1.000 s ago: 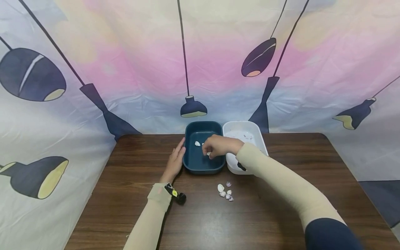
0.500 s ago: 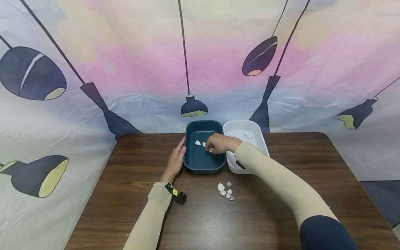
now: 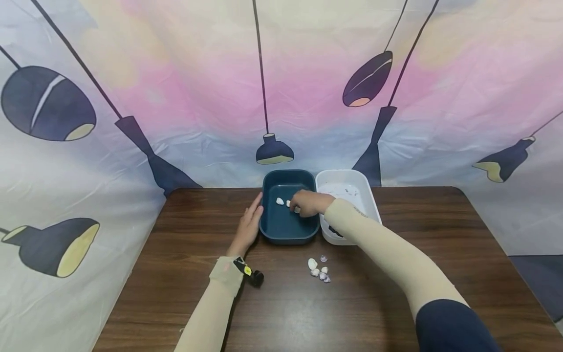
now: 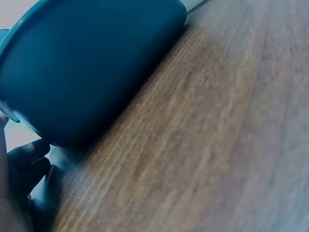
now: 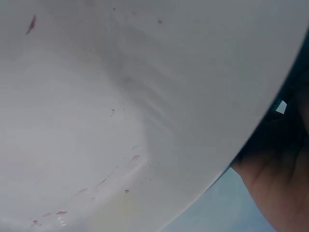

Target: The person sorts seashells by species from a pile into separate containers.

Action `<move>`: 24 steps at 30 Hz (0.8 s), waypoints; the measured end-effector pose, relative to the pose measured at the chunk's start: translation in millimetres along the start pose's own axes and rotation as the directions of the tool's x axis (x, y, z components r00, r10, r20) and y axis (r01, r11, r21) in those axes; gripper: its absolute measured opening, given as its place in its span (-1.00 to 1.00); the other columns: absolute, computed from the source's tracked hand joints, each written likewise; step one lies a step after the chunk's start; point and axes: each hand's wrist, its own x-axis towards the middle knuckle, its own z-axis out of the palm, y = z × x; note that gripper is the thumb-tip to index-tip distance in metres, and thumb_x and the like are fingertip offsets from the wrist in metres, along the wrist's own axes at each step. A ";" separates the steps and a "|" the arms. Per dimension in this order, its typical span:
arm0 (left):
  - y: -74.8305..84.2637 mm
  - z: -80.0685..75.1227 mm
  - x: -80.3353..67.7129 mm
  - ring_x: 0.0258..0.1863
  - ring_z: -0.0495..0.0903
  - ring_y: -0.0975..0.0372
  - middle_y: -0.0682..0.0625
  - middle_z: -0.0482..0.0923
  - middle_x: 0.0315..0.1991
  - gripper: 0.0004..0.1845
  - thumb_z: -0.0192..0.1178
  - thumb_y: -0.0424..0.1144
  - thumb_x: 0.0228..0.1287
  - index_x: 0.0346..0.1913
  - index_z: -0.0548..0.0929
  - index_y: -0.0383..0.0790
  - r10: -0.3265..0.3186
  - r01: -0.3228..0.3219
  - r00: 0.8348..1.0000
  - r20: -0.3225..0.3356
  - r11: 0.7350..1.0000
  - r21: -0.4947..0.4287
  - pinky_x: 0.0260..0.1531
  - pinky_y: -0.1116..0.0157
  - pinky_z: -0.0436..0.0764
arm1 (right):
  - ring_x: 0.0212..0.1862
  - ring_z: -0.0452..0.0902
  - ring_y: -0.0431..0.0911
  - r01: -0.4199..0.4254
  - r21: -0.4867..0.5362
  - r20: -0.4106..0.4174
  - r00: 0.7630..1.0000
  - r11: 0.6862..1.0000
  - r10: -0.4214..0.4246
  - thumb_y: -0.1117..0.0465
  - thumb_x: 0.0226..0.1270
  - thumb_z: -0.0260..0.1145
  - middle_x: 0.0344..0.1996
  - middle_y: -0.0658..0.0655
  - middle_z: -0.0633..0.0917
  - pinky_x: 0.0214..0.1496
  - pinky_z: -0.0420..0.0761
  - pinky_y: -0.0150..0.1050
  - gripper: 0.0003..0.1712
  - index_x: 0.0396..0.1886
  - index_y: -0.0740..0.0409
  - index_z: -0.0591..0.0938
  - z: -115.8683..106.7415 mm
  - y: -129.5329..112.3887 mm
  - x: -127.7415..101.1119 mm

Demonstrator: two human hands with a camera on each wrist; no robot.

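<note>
Head view: right hand point(image 3: 309, 202) over the blue tub point(image 3: 288, 233), fingers curled, pinching a shell point(image 3: 297, 209). Left hand point(image 3: 249, 225) flat, fingers straight, against the tub's left wall.
Left wrist view: fingertips point(image 4: 26, 162) touch the tub wall.
Right wrist view: white tub point(image 5: 120, 111) fills the frame; finger state cannot be told.

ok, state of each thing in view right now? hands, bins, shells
left hand: open, resting against the blue bin's left side
right hand: over the blue bin, fingers curled, grip unclear
blue bin: upright, a few shells inside
white bin: upright, touching the blue bin
loose shells: clustered on the table, untouched
</note>
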 end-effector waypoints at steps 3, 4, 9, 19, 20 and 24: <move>-0.3 0.2 0.8 0.63 0.15 -0.03 -0.11 0.23 0.63 -0.43 -0.16 -0.01 0.76 0.69 0.23 -0.03 0.006 -0.006 1.000 -0.001 1.000 0.005 0.65 -0.05 -0.23 | 0.38 0.52 0.06 -0.006 -0.010 0.006 1.000 1.000 0.006 0.46 0.49 0.22 0.29 0.24 0.66 0.48 0.48 -0.03 -0.59 0.25 0.23 0.73 1.0 -0.3 -0.1; 0.3 0.2 0.6 0.62 0.16 -0.03 -0.11 0.24 0.63 -0.43 -0.15 -0.01 0.76 0.69 0.23 -0.03 0.007 -0.007 1.000 -0.002 1.000 0.004 0.65 -0.04 -0.23 | 0.40 0.50 0.07 -0.002 -0.014 0.006 1.000 1.000 0.002 0.45 0.51 0.21 0.29 0.23 0.66 0.49 0.46 -0.03 -0.59 0.26 0.23 0.73 0.9 -0.5 -0.5; -0.2 -0.3 1.3 0.63 0.15 -0.03 -0.12 0.22 0.63 -0.43 -0.17 -0.02 0.77 0.69 0.22 -0.04 0.008 -0.008 1.000 0.001 1.000 0.006 0.65 -0.06 -0.23 | 0.42 0.49 0.08 0.042 -0.029 -0.008 0.999 0.999 -0.042 0.45 0.53 0.19 0.27 0.21 0.68 0.50 0.45 -0.03 -0.59 0.25 0.21 0.73 -3.0 -2.5 -4.4; 2.7 0.0 2.5 0.64 0.11 -0.02 -0.09 0.20 0.64 -0.43 -0.18 -0.01 0.77 0.70 0.19 0.00 0.002 -0.002 1.000 0.012 1.000 0.004 0.65 -0.04 -0.26 | 0.29 0.59 0.08 0.124 -0.002 -0.061 0.990 0.992 -0.124 0.50 0.46 0.27 0.20 0.21 0.72 0.37 0.59 -0.03 -0.58 0.24 0.25 0.73 -13.8 -7.6 -27.7; 2.7 0.0 2.3 0.64 0.11 -0.02 -0.09 0.20 0.65 -0.42 -0.18 -0.01 0.77 0.70 0.19 -0.01 0.002 -0.002 1.000 0.014 1.000 0.005 0.65 -0.04 -0.27 | 0.29 0.60 0.08 0.133 0.004 -0.071 0.989 0.991 -0.132 0.50 0.45 0.28 0.20 0.21 0.72 0.36 0.60 -0.04 -0.58 0.24 0.25 0.73 -14.2 -7.4 -30.2; 1.7 0.5 1.3 0.64 0.12 -0.03 -0.11 0.20 0.64 -0.43 -0.17 -0.04 0.77 0.70 0.20 -0.04 -0.001 0.001 1.000 0.011 1.000 0.009 0.65 -0.05 -0.26 | 0.24 0.62 0.08 0.174 0.022 -0.110 0.979 0.984 -0.171 0.52 0.44 0.27 0.17 0.22 0.73 0.31 0.63 -0.06 -0.57 0.24 0.27 0.73 -15.0 -7.5 -41.9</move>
